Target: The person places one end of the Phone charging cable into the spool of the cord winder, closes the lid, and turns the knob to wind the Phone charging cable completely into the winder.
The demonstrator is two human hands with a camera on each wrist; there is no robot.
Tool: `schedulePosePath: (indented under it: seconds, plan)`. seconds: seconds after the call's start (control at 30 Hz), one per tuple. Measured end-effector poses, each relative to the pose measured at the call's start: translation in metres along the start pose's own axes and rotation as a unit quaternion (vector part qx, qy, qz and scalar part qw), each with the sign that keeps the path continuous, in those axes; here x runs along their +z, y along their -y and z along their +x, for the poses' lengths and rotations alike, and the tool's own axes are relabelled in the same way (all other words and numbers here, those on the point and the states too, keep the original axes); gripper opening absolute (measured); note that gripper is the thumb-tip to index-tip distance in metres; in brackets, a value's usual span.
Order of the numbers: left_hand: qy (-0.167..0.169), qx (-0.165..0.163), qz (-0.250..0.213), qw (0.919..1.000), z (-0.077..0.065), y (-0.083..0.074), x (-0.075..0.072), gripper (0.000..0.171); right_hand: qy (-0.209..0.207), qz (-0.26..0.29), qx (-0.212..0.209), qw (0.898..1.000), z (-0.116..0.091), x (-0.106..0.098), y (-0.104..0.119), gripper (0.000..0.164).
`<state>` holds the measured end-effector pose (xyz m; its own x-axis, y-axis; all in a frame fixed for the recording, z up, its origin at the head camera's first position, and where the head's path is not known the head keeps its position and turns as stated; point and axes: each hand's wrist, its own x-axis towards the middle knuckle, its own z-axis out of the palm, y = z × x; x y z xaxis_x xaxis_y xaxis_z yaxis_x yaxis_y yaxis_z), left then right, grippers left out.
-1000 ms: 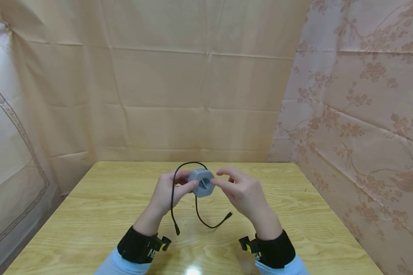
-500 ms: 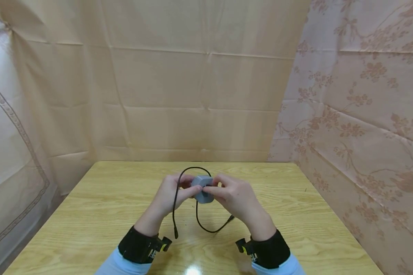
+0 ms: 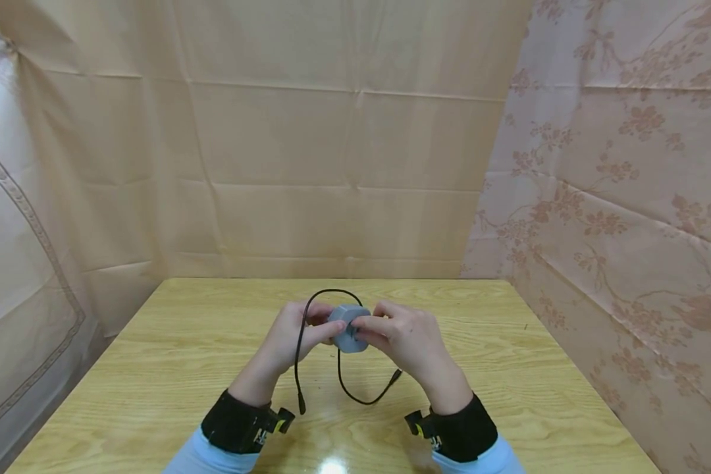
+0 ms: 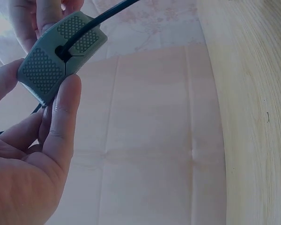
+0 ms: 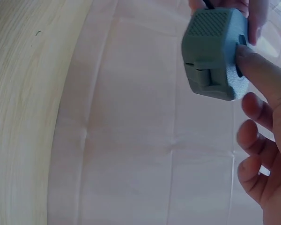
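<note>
A grey hexagonal cable winder (image 3: 348, 344) is held up above the table between both hands. My left hand (image 3: 290, 336) grips its left edge, thumb on the front face and fingers on the side. At the dial recess in the middle of that face, my right hand (image 3: 411, 336) pinches with thumb and forefinger, partly hiding it; its other fingers are curled loosely in the right wrist view. A black cable (image 4: 100, 18) comes out of a hole in the winder's crosshatched side. One cable end with a plug (image 3: 301, 404) hangs left, and another plug (image 3: 396, 375) dangles lower right.
The wooden table (image 3: 213, 342) lies under both hands. A beige cloth (image 3: 332, 145) hangs along its back edge, with a flowered cloth (image 3: 628, 197) on the right and a pale cloth (image 3: 24, 276) on the left.
My right hand has moved left from the winder's right edge, and its thumb and forefinger now pinch at the middle of the face. The winder has dropped slightly and tilted.
</note>
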<state>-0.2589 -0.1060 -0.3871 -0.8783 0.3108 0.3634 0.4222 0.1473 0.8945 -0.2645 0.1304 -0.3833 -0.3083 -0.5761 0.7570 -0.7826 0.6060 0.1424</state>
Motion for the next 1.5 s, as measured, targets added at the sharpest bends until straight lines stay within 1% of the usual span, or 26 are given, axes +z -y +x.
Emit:
schedulePosePath:
  seconds: [0.13, 0.3, 0.4, 0.57, 0.7, 0.87, 0.97, 1.07, 1.2, 1.33, 1.43, 1.5]
  plan:
    - [-0.004, 0.0, 0.006, 1.0, 0.0, 0.0, 0.0, 0.026, -0.015, -0.002, -0.002, 1.0, 0.0, 0.003, 0.0, 0.021]
    - [-0.001, 0.002, 0.011, 0.9999, 0.001, 0.0, 0.001, 0.025, -0.008, 0.001, -0.001, 1.0, 0.0, 0.003, 0.0, 0.023]
    - [-0.001, 0.001, 0.007, 1.0, 0.001, 0.0, 0.001, 0.026, -0.011, 0.001, 0.0, 1.0, 0.0, 0.004, -0.001, 0.021]
    - [-0.008, 0.003, -0.004, 1.0, 0.001, -0.002, -0.001, 0.028, -0.045, 0.004, -0.004, 0.999, 0.001, 0.008, 0.0, 0.017]
    - [-0.016, 0.006, -0.006, 0.9998, 0.001, -0.001, -0.001, 0.028, -0.067, -0.001, -0.007, 0.998, 0.002, 0.012, 0.003, 0.024]
    - [-0.026, 0.013, -0.003, 0.9996, 0.0, -0.001, 0.0, 0.028, -0.065, -0.013, 0.009, 0.998, 0.003, 0.015, 0.009, 0.033]
    - [-0.033, 0.018, -0.001, 0.9993, 0.0, -0.001, 0.001, 0.026, -0.071, -0.014, 0.018, 0.997, 0.003, 0.017, 0.013, 0.033]
    - [-0.041, 0.029, 0.011, 0.9987, 0.0, -0.003, 0.004, 0.021, -0.084, -0.012, 0.027, 0.996, 0.003, 0.019, 0.015, 0.03]
    - [-0.053, 0.05, 0.04, 0.9965, 0.0, -0.004, 0.007, 0.015, -0.093, -0.01, 0.053, 0.994, 0.003, 0.022, 0.019, 0.03]
    - [-0.064, 0.064, 0.056, 0.9943, 0.0, -0.003, 0.009, 0.014, -0.089, 0.008, 0.104, 0.99, 0.004, 0.025, 0.025, 0.031]
    - [-0.075, 0.075, 0.069, 0.992, 0.001, -0.001, 0.011, 0.015, -0.085, 0.046, 0.16, 0.982, 0.004, 0.027, 0.029, 0.033]
    - [-0.083, 0.083, 0.08, 0.9898, 0.001, 0.001, 0.012, 0.015, -0.083, 0.077, 0.197, 0.974, 0.005, 0.026, 0.031, 0.034]
